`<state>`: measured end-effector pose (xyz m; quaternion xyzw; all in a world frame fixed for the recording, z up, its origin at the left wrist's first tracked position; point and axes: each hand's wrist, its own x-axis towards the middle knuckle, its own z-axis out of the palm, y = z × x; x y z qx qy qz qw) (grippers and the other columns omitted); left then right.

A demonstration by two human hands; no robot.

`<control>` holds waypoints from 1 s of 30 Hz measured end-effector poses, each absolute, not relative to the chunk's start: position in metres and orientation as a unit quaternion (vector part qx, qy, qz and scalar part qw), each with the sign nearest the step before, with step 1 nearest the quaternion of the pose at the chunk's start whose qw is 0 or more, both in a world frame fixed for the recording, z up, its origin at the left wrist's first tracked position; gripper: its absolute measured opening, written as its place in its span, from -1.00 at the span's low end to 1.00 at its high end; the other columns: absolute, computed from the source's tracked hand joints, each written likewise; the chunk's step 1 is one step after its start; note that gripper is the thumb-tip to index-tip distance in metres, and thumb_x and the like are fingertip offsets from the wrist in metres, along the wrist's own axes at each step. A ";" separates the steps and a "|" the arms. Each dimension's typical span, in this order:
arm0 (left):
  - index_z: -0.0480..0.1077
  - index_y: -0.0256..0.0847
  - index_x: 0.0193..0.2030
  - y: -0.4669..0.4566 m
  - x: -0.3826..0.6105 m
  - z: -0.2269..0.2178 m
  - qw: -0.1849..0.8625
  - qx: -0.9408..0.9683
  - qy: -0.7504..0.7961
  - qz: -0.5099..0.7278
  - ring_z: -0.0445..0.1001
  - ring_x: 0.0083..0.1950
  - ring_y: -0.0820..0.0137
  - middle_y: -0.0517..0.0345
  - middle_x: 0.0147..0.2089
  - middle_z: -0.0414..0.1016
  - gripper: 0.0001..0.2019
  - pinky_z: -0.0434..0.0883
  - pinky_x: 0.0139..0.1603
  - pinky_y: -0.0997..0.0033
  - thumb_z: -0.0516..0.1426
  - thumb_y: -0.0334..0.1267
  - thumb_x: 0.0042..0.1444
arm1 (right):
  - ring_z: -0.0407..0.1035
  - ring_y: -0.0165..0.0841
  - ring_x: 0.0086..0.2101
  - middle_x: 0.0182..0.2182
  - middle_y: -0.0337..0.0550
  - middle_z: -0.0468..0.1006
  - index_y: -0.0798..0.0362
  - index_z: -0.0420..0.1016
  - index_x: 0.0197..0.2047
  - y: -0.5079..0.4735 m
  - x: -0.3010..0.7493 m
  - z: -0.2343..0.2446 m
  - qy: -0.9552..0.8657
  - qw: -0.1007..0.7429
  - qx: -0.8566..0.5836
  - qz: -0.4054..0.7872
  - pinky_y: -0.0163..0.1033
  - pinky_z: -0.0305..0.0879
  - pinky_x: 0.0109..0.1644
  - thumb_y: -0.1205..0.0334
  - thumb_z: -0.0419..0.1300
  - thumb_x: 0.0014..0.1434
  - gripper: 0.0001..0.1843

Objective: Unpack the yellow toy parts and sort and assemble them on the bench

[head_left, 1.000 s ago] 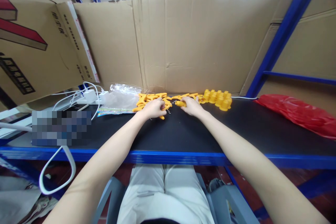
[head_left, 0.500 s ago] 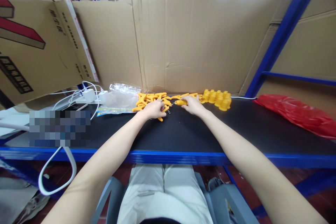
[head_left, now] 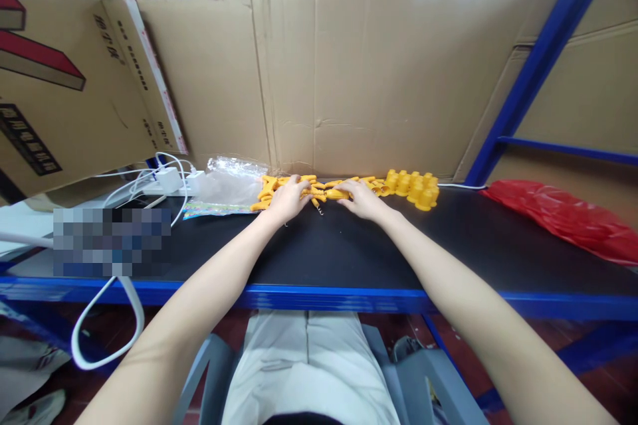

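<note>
A pile of several small orange plastic pieces (head_left: 272, 189) lies at the back of the black table (head_left: 349, 252), against the cardboard wall. My left hand (head_left: 286, 199) rests on the pile with fingers stretched over the pieces. My right hand (head_left: 361, 198) touches one orange piece (head_left: 337, 194) with its fingertips curled on it. A small metal spring or chain (head_left: 318, 208) lies just in front of the pile. Right of my right hand stands a cluster of yellow moulded parts (head_left: 416, 187).
A clear plastic bag (head_left: 232, 182) and white chargers with cables (head_left: 169, 179) lie to the left. A red plastic bag (head_left: 563, 216) lies at the right. Cardboard sheets (head_left: 373, 80) wall the back; blue shelf posts (head_left: 538, 60) stand right.
Both hands have slid a little farther back onto the orange pile. My left hand, curled around pieces before, now lies flatter on them.
</note>
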<state>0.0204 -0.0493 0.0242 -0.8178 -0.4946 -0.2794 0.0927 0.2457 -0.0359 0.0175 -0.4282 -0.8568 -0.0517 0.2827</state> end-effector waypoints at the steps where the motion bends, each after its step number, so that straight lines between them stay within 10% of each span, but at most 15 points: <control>1: 0.43 -0.17 -0.09 -0.048 0.020 0.023 0.078 -0.814 -0.501 -0.283 0.41 0.02 0.23 -0.02 0.07 0.35 -0.77 0.35 0.04 0.21 0.11 -0.17 0.15 | 0.35 -0.14 -0.03 -0.07 0.01 0.49 0.05 0.47 -0.03 -0.035 0.246 0.017 -0.858 0.285 -0.424 -0.051 0.15 0.08 0.13 0.34 0.20 0.09 -0.66; 20: 0.46 -0.22 -0.03 -0.046 0.020 0.025 -0.057 -0.795 -0.538 -0.272 0.41 0.07 0.17 -0.03 0.00 0.50 -0.61 0.31 0.13 0.18 0.16 -0.09 0.02 | 0.36 -0.19 -0.09 -0.11 0.00 0.49 0.08 0.48 0.00 -0.036 0.246 0.016 -0.867 0.295 -0.398 -0.055 -0.04 0.20 0.07 0.35 0.20 0.09 -0.64; 30: 0.49 -0.19 -0.20 -0.044 0.020 0.024 -0.109 -0.777 -0.550 -0.287 0.49 -0.28 0.28 0.11 -0.38 0.52 -0.75 0.40 -0.24 0.32 0.15 -0.21 -0.05 | 0.32 -0.22 -0.13 -0.15 -0.05 0.43 -0.04 0.48 0.06 -0.038 0.246 0.018 -0.867 0.290 -0.402 -0.057 -0.01 0.19 0.07 0.35 0.18 0.12 -0.59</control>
